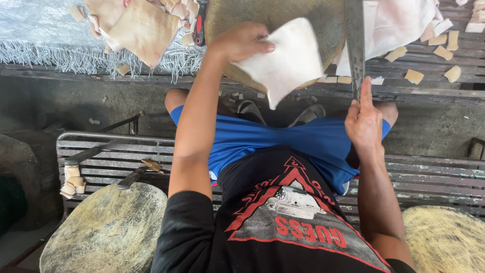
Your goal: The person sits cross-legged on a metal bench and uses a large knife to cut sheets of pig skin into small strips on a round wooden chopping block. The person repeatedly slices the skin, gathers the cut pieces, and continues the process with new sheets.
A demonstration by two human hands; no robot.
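— Sheet of pale skin or fat, whitish and limp: where is it?

— Over the round wooden chopping block at the middle of the desk. One corner droops past the block's near rim and over the desk's near edge.

— Which hand has it?

— The left hand. Its fingers are closed together on the sheet's upper left edge, thumb under, the rest folded over the top. It pinches the sheet and touches nothing else I can make out.

— And the other one?

— The right hand is wrapped shut around the handle of a big cleaver. The index finger lies straight along the spine and the others are curled tight. The blade stands upright just beside the sheet's right side, at the block's right rim; I cannot tell whether it touches the sheet.

— What lies around the block?

— Toward the desk's right end, small cut squares of the same pale stuff are scattered on the slats, and a larger pinkish slab rests behind the blade. Toward the left end, bigger tan sheets are heaped on a frayed woven sack. A red-and-black handle pokes out between that heap and the block.

— Nearer the person?

— A slatted bench under them. Another round block sits at its left end, with a few cut squares stacked just beyond it.
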